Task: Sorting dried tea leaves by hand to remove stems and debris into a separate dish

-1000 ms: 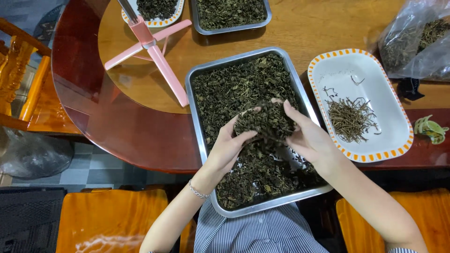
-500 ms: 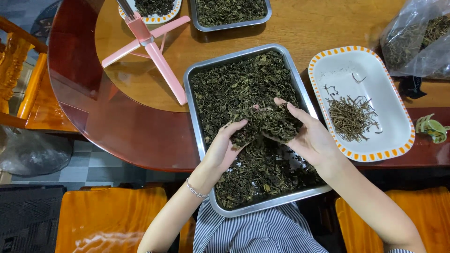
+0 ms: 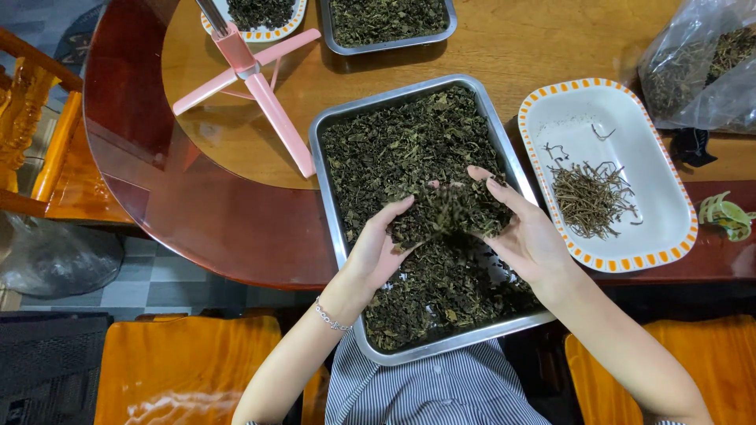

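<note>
Dark dried leaves (image 3: 409,149) are heaped in a rectangular metal tray (image 3: 327,189), which is set on the reddish wooden tabletop (image 3: 197,212) right at its near edge. Over the middle of the tray, a loose clump of leaves (image 3: 449,216) is cupped between the two hands. The left hand (image 3: 378,252) is held palm up with its fingers curled against the clump from the left; its grip is closed loosely on the leaves. The right hand (image 3: 528,236) is pressed to the clump from the right, fingers spread and part curled, so its grip is likewise closed on the leaves. A thin bracelet (image 3: 331,319) is worn on the left wrist. Just right of the tray, a white dish with an orange-dashed rim (image 3: 654,260) is placed, with a small pile of thin brown stems (image 3: 591,197) in it. A pink stand (image 3: 260,86) is spread on the tabletop to the left, and a clear plastic bag (image 3: 701,71) is seen at the far right.
</note>
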